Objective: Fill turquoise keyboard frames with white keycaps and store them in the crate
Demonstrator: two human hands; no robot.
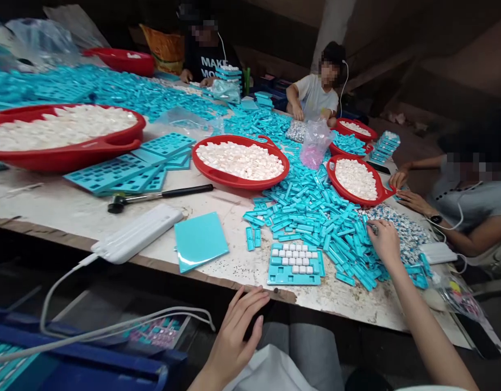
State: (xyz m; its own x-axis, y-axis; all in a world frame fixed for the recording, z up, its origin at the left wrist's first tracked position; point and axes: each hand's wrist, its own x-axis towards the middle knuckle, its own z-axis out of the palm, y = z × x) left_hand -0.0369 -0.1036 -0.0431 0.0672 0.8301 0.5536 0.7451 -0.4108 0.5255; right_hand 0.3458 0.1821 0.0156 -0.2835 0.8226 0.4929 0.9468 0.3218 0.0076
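My left hand [240, 326] rests at the table's front edge with its fingers stretched out, holding nothing. My right hand [384, 239] reaches to the right side of a heap of turquoise plastic pieces [336, 228]; its fingers are pressed together at the heap, and whatever lies between them is too small to make out. Between the hands, near the edge, lies a turquoise tray [293, 277] with several white keycap-like blocks [297, 255] set in rows. A flat turquoise square plate [201, 239] lies to its left.
Red basins of white pieces [240, 182] stand behind. A black-handled mallet [161, 198] and white power bank [138, 233] lie left, its cable hanging over the edge. Blue-and-white beads [405, 233] spread at right. Several people sit around the table, one person's hands [413, 201] near the right basin.
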